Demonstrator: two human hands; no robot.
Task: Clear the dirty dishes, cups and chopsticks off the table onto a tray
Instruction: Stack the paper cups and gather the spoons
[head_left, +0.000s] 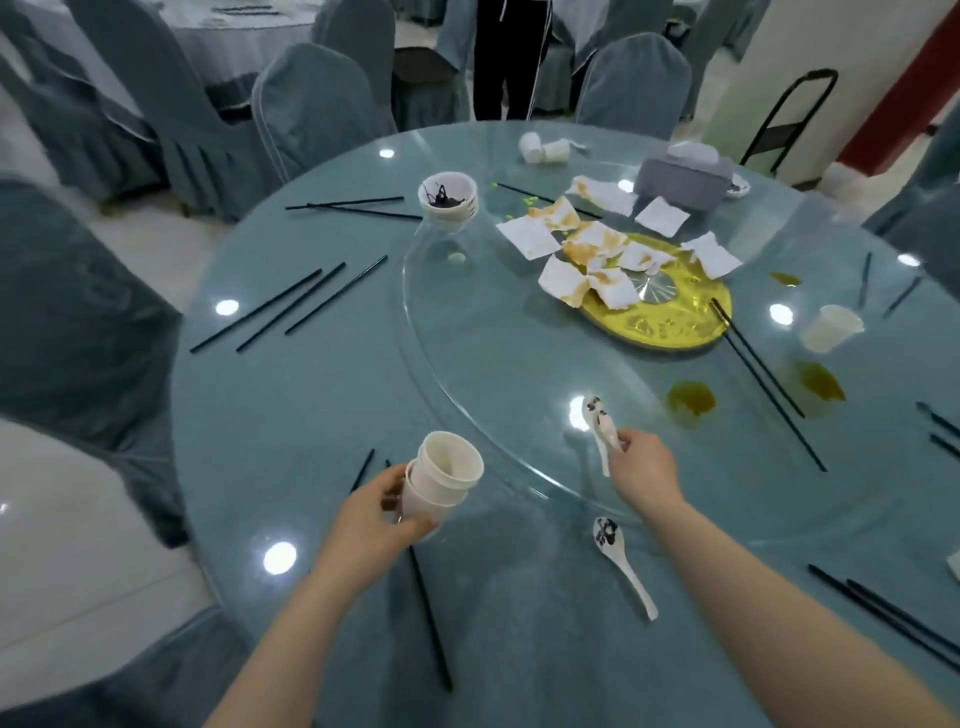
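Left hand (376, 514) curled round a stack of paper cups (441, 480), held tilted just above the worktop (311, 395). Right hand (644, 465) pinches the handle of a white spoon (600, 426), bowl end raised over the glass turntable (493, 364). Second spoon (621, 564) lies on the worktop near the right forearm. Black chopsticks (291, 306) scattered round the rim; stacked bowls (448, 200) on the turntable's far edge.

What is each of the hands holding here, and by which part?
Left hand: stacked white paper cups, gripped around the lower side walls. Right hand: a white ceramic spoon, pinched on its handle, bowl pointing away.
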